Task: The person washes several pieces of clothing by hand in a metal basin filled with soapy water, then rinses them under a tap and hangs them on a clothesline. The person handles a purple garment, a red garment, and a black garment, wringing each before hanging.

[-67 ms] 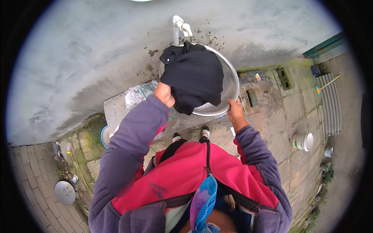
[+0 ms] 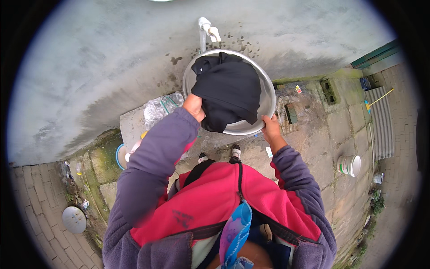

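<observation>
A round metal basin (image 2: pixel 268 96) is in front of me, below a white tap (image 2: pixel 209 30) on the wall. Bunched black cloth (image 2: pixel 228 92), its kind of garment not clear, fills most of the basin. My left hand (image 2: pixel 195 107) grips the cloth at its lower left edge, with the fingertips hidden under the folds. On the near right side, my right hand (image 2: pixel 271 128) is closed on the basin's rim.
Clear plastic bags (image 2: pixel 161 109) lie on a concrete slab to the left, near a blue-rimmed tub (image 2: pixel 121 156). A floor grate (image 2: pixel 282 112) lies right of the basin. Farther right are a white bucket (image 2: pixel 349 165) and a corrugated sheet (image 2: pixel 380 125).
With my left hand on it, the black cloth has shifted slightly to the right, baring more of the basin's left rim. My right hand stays on the rim.
</observation>
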### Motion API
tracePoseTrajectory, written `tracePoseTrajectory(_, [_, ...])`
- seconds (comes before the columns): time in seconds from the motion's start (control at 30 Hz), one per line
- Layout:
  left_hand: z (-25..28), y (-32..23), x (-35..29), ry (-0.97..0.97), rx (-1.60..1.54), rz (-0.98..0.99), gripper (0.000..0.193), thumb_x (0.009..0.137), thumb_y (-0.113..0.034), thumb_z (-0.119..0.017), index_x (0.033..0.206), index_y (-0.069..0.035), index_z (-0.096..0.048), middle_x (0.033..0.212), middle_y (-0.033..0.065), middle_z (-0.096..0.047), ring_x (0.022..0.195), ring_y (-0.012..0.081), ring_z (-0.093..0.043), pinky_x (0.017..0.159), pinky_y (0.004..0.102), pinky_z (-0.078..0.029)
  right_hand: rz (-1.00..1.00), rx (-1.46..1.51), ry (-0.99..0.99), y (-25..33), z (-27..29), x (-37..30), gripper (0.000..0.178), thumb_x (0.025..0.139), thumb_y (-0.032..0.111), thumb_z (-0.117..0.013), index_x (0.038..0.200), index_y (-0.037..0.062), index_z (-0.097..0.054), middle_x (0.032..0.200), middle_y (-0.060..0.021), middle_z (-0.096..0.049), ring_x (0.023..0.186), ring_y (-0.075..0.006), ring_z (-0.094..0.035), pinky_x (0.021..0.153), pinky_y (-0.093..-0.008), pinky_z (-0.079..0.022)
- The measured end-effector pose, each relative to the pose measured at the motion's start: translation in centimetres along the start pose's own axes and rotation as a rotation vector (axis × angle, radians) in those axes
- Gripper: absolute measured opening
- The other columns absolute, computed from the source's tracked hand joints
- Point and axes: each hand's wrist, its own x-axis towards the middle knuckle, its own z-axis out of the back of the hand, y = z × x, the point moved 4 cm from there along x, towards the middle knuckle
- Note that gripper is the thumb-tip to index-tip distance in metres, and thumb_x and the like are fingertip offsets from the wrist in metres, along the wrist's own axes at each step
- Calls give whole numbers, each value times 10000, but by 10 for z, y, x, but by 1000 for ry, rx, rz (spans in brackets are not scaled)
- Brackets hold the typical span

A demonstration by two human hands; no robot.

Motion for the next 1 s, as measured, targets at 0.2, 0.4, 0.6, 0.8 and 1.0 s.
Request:
tracePoseTrajectory(0.2, [-3,1,22,54,1702,-7,824,756,-339,-786,1457,-96,-427,1520,313,-278,1410,429,-314,1136,407,-319,-97,-216,106,50,47,29,572,866,459,-672,1284,143,-443,1273,-54,-489,1200,-260,-454,951,-420,-427])
tracePoseTrajectory(0.4, [23,-11,-8,-691,1774,-553,976,742,-224,-798,1530,-85,-239,1527,285,-266,1400,414,-316,1140,452,-288,-272,17,354,62,39,100,798,847,534,-646,1459,114,-353,1437,-108,-459,1269,-311,-470,1061,-494,-354])
tracePoseTrajectory(0.6, [124,29,11,-619,536,-100,711,759,-123,-675,1391,58,-405,1095,159,-651,978,241,-618,899,324,-479,-372,67,483,49,12,130,612,863,381,-652,1349,33,-522,1307,-144,-599,1191,-328,-560,1059,-483,-403])
tracePoseTrajectory(0.8, [135,27,-1,-566,663,-22,503,784,-43,-609,1278,5,-523,1061,117,-640,956,226,-606,875,365,-495,-451,44,377,49,10,119,392,760,90,-607,1125,-49,-567,1063,-164,-633,1010,-340,-610,959,-471,-486])
tracePoseTrajectory(1.0, [132,34,-50,-608,498,-24,499,765,-21,-603,1257,32,-537,1067,111,-642,977,228,-597,898,351,-480,-387,-46,381,53,-13,113,365,760,106,-604,1096,-36,-589,1038,-160,-648,940,-326,-626,925,-461,-500])
